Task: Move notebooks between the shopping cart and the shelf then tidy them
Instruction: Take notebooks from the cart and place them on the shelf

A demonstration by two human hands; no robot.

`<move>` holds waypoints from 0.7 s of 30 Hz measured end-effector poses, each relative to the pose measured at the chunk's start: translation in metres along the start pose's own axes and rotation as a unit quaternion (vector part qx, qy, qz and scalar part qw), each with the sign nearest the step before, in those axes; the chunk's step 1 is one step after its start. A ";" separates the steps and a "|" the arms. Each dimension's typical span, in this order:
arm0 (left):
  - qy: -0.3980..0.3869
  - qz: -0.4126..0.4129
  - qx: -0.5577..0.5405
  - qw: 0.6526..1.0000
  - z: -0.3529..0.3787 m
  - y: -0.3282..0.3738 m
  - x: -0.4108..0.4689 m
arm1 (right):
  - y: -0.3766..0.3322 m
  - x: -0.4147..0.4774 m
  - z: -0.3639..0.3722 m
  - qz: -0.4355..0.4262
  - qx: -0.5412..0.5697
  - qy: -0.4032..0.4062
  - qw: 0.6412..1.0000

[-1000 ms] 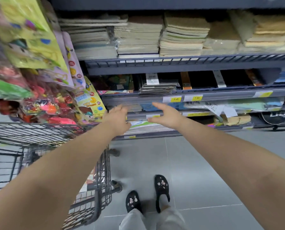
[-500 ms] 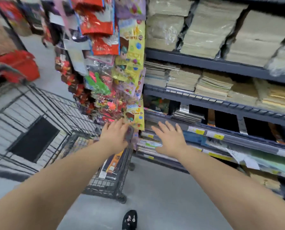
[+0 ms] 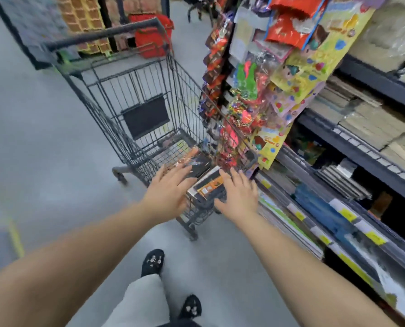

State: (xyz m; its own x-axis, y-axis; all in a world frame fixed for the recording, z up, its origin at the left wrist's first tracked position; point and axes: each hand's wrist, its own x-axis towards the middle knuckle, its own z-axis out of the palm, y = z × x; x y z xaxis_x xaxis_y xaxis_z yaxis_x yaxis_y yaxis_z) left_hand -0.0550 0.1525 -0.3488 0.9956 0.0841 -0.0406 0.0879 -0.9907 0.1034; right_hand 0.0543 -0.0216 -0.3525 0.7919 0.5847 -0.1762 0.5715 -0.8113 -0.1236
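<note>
My left hand [image 3: 170, 187] and right hand [image 3: 238, 193] hover empty, fingers spread, on either side of the notebooks [image 3: 208, 182] lying in the shopping cart [image 3: 135, 83].

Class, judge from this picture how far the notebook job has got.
Done: stacks already sit on the shelf. In hand: the left hand and right hand, open and empty, reach over the notebooks lying in the shopping cart. Left: likely lifting those onto the shelf and tidying.

The shopping cart [image 3: 135, 95] is dark grey wire. The notebooks [image 3: 207, 184] inside it are black and orange (white edge). The slippers [image 3: 152, 261] are black with little pale spots.
</note>
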 end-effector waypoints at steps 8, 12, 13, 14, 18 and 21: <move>-0.031 -0.090 -0.022 0.995 -0.006 -0.100 -0.012 | -0.080 0.049 0.021 -0.018 -0.006 -0.049 0.999; -0.019 -0.068 -0.007 0.997 -0.014 -0.165 0.002 | -0.118 0.088 0.026 0.015 0.005 -0.061 0.998; -0.016 -0.063 -0.003 0.998 -0.016 -0.181 0.009 | -0.125 0.097 0.026 0.027 0.009 -0.060 0.998; -0.018 -0.060 -0.001 0.998 -0.019 -0.196 0.017 | -0.132 0.106 0.026 0.041 0.014 -0.057 0.997; -0.061 -0.029 0.016 0.998 -0.028 -0.237 0.056 | -0.148 0.135 0.026 0.087 0.030 -0.044 0.995; -0.094 0.005 0.023 0.995 -0.026 -0.249 0.091 | -0.146 0.148 0.024 0.132 0.046 -0.041 0.989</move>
State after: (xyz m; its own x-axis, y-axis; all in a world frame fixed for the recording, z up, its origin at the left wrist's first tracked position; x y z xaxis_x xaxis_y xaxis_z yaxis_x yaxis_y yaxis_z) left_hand 0.0144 0.4093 -0.3527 0.9727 0.0568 -0.2249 0.0717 -0.9957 0.0587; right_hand 0.0827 0.1828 -0.3842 0.8888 0.3530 -0.2923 0.3218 -0.9348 -0.1502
